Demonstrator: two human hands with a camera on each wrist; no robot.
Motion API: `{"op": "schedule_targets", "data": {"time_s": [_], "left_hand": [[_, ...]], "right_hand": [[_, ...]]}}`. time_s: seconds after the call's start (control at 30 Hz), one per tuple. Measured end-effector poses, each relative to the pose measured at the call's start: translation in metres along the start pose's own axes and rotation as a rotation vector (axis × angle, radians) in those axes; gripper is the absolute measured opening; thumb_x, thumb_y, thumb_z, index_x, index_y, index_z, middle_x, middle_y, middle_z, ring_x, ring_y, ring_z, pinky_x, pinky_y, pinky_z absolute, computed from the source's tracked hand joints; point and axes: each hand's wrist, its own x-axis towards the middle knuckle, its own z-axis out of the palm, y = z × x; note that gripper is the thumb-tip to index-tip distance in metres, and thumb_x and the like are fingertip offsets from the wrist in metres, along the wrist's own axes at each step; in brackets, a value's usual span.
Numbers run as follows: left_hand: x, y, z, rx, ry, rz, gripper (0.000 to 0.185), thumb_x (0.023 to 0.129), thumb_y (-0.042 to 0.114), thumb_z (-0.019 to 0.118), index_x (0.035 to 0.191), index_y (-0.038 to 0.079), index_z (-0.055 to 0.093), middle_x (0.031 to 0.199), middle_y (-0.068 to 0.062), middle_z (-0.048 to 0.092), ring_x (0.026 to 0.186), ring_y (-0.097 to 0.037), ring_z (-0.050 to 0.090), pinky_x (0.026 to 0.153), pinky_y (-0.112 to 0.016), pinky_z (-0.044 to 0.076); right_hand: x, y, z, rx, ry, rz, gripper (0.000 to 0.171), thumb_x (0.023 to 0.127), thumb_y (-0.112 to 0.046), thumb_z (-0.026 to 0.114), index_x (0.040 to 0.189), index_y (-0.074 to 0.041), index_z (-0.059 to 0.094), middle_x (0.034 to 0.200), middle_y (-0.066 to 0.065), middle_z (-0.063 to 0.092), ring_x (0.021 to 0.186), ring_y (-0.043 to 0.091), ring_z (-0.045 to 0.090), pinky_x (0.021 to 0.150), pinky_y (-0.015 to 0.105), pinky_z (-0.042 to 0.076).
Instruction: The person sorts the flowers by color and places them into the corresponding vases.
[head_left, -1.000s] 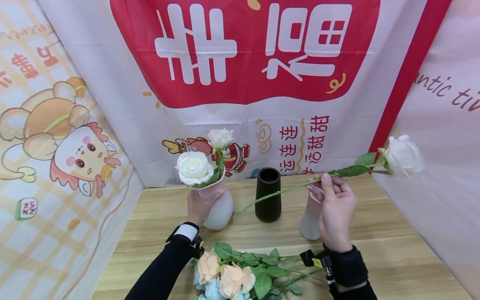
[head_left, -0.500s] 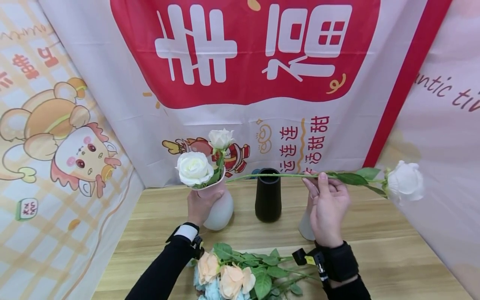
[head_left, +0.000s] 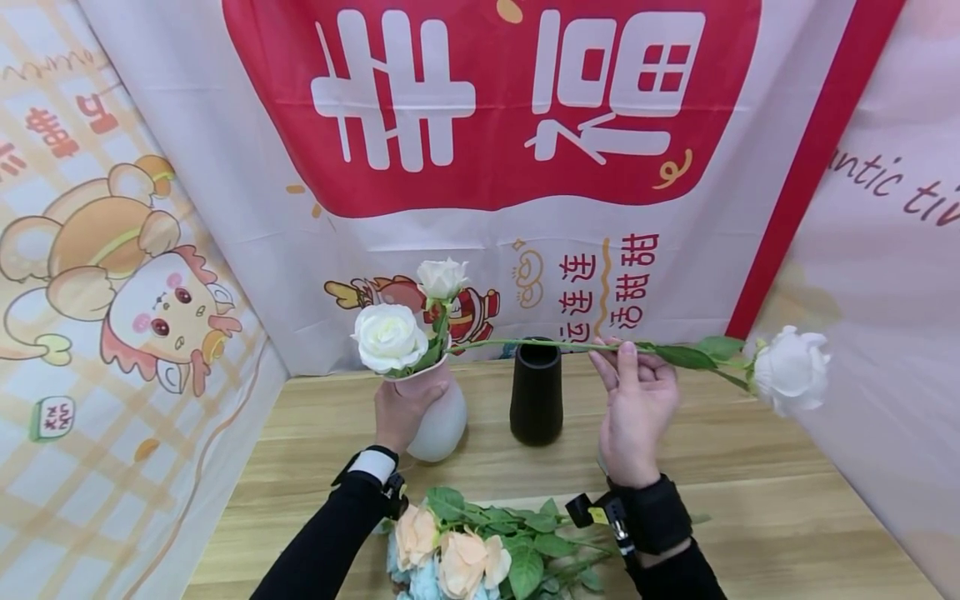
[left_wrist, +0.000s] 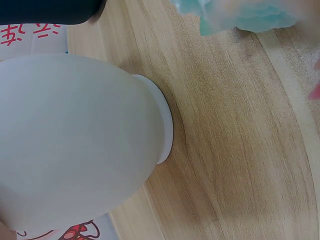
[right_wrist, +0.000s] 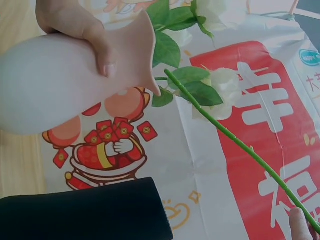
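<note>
Change: since a second ago my right hand (head_left: 632,417) has swung the white rose (head_left: 789,379) from a tilt to nearly level and slid it left, so its cut end now reaches the mouth of the pale vase (head_left: 438,412).
Right hand: I pinch the green stem (head_left: 525,343) between thumb and fingertips, held above the wooden table (head_left: 750,483), in front of the black vase (head_left: 536,390).
Rose: bloom hangs out over the right edge of the table; in the right wrist view the stem tip (right_wrist: 167,73) sits just at the flared lip of the vase (right_wrist: 60,85).
Left hand: my left hand (head_left: 397,410) is wrapped round the neck of the pale vase, thumb pressed on its side (right_wrist: 102,55).
Pale vase: stands near the back of the table, left of the black vase, with two white roses (head_left: 388,335) already in it.
Near edge: a bunch of peach and blue flowers (head_left: 457,554) lies between my wrists.
</note>
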Motion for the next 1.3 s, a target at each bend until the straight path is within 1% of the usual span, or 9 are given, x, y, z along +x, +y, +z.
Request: {"op": "schedule_targets", "data": {"time_s": [0.13,0.3,0.43,0.53,0.73,0.9,1.03,1.13,1.3], "left_hand": [[0.0,0.001,0.0,-0.013,-0.001,-0.003,0.081,0.073,0.032,0.089,0.137,0.008,0.046,0.131,-0.008,0.057,0.117,-0.022,0.054,0.099,-0.042,0.043],[0.0,0.002,0.0,-0.021,-0.004,-0.01,0.082,0.073,0.033,0.089,0.138,0.009,0.047,0.131,-0.008,0.057,0.118,-0.022,0.054,0.099,-0.041,0.042],[0.0,0.001,0.0,-0.015,-0.001,-0.014,0.081,0.072,0.033,0.09,0.137,0.008,0.047,0.131,-0.009,0.057,0.118,-0.022,0.054,0.1,-0.041,0.042],[0.0,0.001,0.0,-0.005,0.006,-0.012,0.081,0.071,0.034,0.09,0.135,0.005,0.048,0.129,-0.011,0.058,0.116,-0.023,0.055,0.099,-0.041,0.043],[0.001,-0.001,0.001,0.001,0.02,-0.014,0.083,0.069,0.032,0.091,0.134,0.003,0.049,0.127,-0.014,0.059,0.116,-0.025,0.056,0.098,-0.042,0.043],[0.001,0.003,0.002,0.0,0.011,-0.014,0.081,0.07,0.031,0.091,0.134,0.003,0.049,0.128,-0.013,0.059,0.116,-0.025,0.056,0.098,-0.042,0.043],[0.002,0.004,0.001,-0.004,0.001,-0.031,0.082,0.071,0.034,0.09,0.134,0.004,0.048,0.128,-0.012,0.059,0.116,-0.024,0.055,0.098,-0.042,0.043],[0.002,0.003,0.0,0.001,0.006,-0.047,0.083,0.07,0.035,0.09,0.134,0.004,0.048,0.128,-0.012,0.058,0.116,-0.024,0.055,0.098,-0.042,0.043],[0.001,0.002,0.0,0.004,0.008,-0.048,0.085,0.07,0.034,0.091,0.136,0.005,0.047,0.129,-0.012,0.058,0.116,-0.024,0.055,0.098,-0.042,0.043]], "right_hand": [[-0.003,0.006,0.004,-0.047,-0.018,-0.009,0.028,0.095,-0.001,0.061,0.108,0.021,0.05,0.099,0.032,0.065,0.092,0.038,0.068,0.084,0.047,0.052],[-0.008,0.015,0.009,-0.119,-0.06,0.036,0.026,0.097,-0.004,0.06,0.111,0.015,0.05,0.101,0.029,0.064,0.093,0.036,0.067,0.087,0.048,0.052],[-0.013,0.022,0.013,-0.144,-0.133,0.085,0.027,0.098,-0.005,0.059,0.113,0.014,0.049,0.107,0.037,0.058,0.1,0.044,0.063,0.088,0.048,0.051],[-0.017,0.026,0.015,-0.178,-0.189,0.085,0.026,0.098,-0.006,0.059,0.115,0.012,0.051,0.111,0.041,0.054,0.104,0.047,0.06,0.088,0.048,0.051],[-0.017,0.031,0.02,-0.241,-0.306,-0.036,0.022,0.099,-0.002,0.057,0.117,0.01,0.053,0.107,0.034,0.059,0.101,0.049,0.061,0.087,0.049,0.052],[-0.013,0.03,0.025,-0.311,-0.366,-0.156,0.017,0.099,-0.001,0.055,0.114,0.007,0.055,0.105,0.027,0.063,0.098,0.05,0.06,0.085,0.048,0.053],[-0.012,0.033,0.029,-0.377,-0.411,-0.194,0.016,0.1,-0.001,0.055,0.115,0.004,0.055,0.105,0.023,0.064,0.097,0.046,0.062,0.084,0.045,0.054],[-0.012,0.036,0.033,-0.4,-0.443,-0.208,0.017,0.1,0.001,0.053,0.117,0.003,0.054,0.105,0.023,0.064,0.096,0.042,0.063,0.083,0.044,0.054],[-0.009,0.036,0.04,-0.401,-0.482,-0.257,0.017,0.099,0.005,0.052,0.115,0.008,0.051,0.102,0.025,0.063,0.093,0.04,0.064,0.082,0.044,0.055]]}}
